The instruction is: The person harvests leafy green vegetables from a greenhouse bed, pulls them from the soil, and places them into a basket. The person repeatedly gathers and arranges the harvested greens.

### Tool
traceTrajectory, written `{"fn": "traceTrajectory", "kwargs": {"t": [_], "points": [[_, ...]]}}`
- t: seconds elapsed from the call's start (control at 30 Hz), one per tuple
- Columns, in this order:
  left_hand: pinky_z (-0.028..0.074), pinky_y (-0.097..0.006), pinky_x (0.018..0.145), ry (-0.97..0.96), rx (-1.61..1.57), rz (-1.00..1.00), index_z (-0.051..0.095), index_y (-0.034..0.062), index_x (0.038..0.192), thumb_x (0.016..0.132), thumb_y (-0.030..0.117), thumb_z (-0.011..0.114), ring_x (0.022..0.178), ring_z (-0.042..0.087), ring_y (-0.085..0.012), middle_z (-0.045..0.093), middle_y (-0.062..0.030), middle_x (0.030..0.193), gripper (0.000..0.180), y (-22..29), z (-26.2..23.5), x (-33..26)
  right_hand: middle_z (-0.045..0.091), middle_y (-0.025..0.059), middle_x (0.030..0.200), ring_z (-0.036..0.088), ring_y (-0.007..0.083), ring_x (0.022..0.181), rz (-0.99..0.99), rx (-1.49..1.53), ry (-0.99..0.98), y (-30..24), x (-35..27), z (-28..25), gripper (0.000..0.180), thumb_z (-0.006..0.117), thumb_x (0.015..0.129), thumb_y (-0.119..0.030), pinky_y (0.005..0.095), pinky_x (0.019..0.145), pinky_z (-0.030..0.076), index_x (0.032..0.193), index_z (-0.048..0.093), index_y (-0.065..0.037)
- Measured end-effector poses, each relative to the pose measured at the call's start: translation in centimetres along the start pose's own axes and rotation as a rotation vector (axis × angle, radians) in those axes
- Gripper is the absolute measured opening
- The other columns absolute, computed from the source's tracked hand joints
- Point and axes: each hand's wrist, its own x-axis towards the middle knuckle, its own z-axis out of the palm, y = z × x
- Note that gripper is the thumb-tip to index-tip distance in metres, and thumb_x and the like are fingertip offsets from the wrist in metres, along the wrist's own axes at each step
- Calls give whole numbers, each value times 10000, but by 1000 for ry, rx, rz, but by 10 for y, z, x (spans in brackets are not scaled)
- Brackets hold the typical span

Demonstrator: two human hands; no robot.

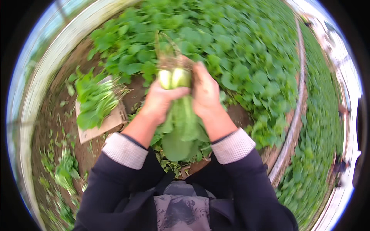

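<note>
A bunch of bok choy (181, 111) is held upside down in front of me, its leaves hanging toward my lap. Its pale, thick stem bases (179, 78) point away, with thin brown roots (169, 61) at their ends. My left hand (162, 97) is closed round the stems from the left, thumb laid across them. From the right, my right hand (205, 86) is closed against the bases and roots, its fingers curling behind them and partly hidden. Motion blurs both hands and the bunch.
Dense leafy plants (231, 42) fill the bed ahead. At left, pulled greens (94, 100) lie on a cardboard sheet (102, 130). More loose greens (66, 169) lie on the soil (54, 111). A pale pipe (295, 119) runs along the right side.
</note>
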Motion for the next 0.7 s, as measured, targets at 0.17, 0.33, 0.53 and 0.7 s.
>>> {"fn": "traceTrajectory", "kwargs": {"t": [0.17,0.33,0.53,0.7], "points": [[513,-339,843,-91,-79,23,542,-4,1169,762,16,640,903,633,-215,626,-93,1032,420,-1,-11,11,596,198,1144,564,275,1084,-240,-968,-35,3,19,-19,395,495,923,-180,352,965,411,1263,510,19],[423,-409,1006,-210,-251,-42,387,23,1353,770,113,641,1153,529,-277,519,-149,1270,642,-20,-13,18,585,206,1121,539,358,1071,-345,-1309,88,2,3,-9,442,418,949,-314,451,992,351,1275,484,-23],[426,-438,1018,-223,-376,-169,432,19,1319,730,97,659,1125,552,-317,558,-158,1229,637,-36,-5,46,510,225,1234,487,347,1161,-320,-1339,74,-20,12,-33,505,434,950,-338,456,1039,319,1301,452,24],[459,-450,999,-188,-253,-116,484,-6,1263,664,124,691,1059,593,-345,605,-190,1135,647,-29,-13,54,540,205,1212,526,302,1144,-504,-1288,202,-89,21,-87,470,508,916,-338,371,1006,395,1218,536,22]]}}
